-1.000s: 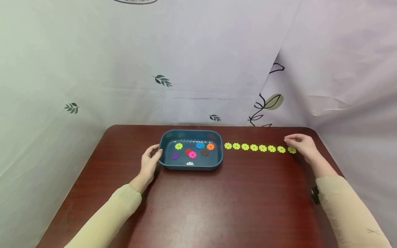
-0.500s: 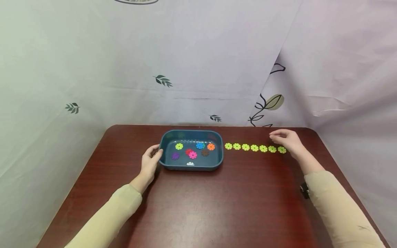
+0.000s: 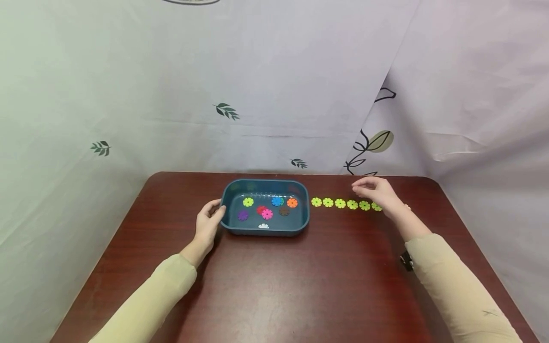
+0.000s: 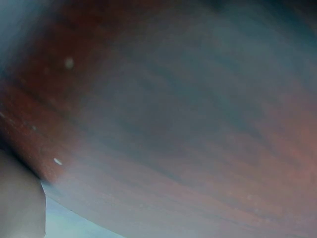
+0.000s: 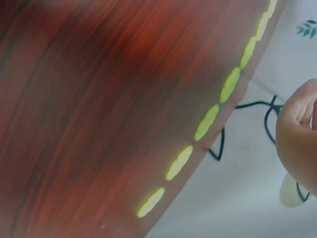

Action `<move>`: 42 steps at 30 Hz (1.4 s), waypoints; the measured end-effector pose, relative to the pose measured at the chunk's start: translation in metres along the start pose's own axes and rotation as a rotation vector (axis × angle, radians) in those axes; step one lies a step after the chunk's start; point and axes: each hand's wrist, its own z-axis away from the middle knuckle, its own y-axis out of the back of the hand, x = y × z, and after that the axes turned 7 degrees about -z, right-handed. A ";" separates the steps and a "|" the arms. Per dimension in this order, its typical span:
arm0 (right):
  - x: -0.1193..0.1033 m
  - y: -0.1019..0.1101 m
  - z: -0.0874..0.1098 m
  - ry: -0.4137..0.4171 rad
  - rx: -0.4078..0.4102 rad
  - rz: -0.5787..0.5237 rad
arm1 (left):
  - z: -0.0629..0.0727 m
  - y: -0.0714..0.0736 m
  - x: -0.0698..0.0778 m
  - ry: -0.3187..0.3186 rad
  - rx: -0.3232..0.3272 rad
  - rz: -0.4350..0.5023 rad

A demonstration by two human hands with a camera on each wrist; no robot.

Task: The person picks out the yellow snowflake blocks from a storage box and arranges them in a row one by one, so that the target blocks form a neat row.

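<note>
In the head view my left hand grips the left rim of a dark blue tray, thumb over the edge. Inside lie several flower-shaped plastic discs, among them a yellow-green disc, an orange disc, a pink disc and a purple disc. A straight row of yellow-green discs extends rightward from the tray. Over the right part of that row hovers my right hand, fingers loosely bent and nothing visible in them. It covers part of the row's right end.
The reddish-brown wooden table meets a pale leaf-printed cloth at its back edge. In the right wrist view the row of discs runs along that edge. The left wrist view is mostly blurred.
My right hand has travelled left above the row, from its right-end disc toward the tray. My left hand and the tray have stayed put.
</note>
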 end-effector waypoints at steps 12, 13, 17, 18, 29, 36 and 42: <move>-0.011 -0.033 -0.004 0.056 -0.065 -0.066 | 0.000 -0.001 0.002 -0.009 -0.002 0.010; -0.012 -0.035 -0.005 0.054 -0.071 -0.066 | 0.000 -0.001 0.002 -0.010 -0.002 0.012; -0.016 -0.045 -0.006 0.056 -0.088 -0.066 | -0.001 -0.001 0.001 -0.012 -0.001 0.016; -0.017 -0.048 -0.006 0.059 -0.092 -0.061 | -0.001 -0.001 0.001 -0.014 -0.001 0.017; -0.031 -0.076 -0.007 0.087 -0.148 -0.058 | 0.000 -0.001 0.001 -0.014 0.002 0.012; -0.045 -0.092 -0.007 0.095 -0.175 -0.092 | 0.001 0.000 0.001 -0.013 0.003 0.011; -0.055 -0.106 -0.007 0.106 -0.186 -0.123 | 0.001 0.000 0.002 -0.015 0.000 -0.002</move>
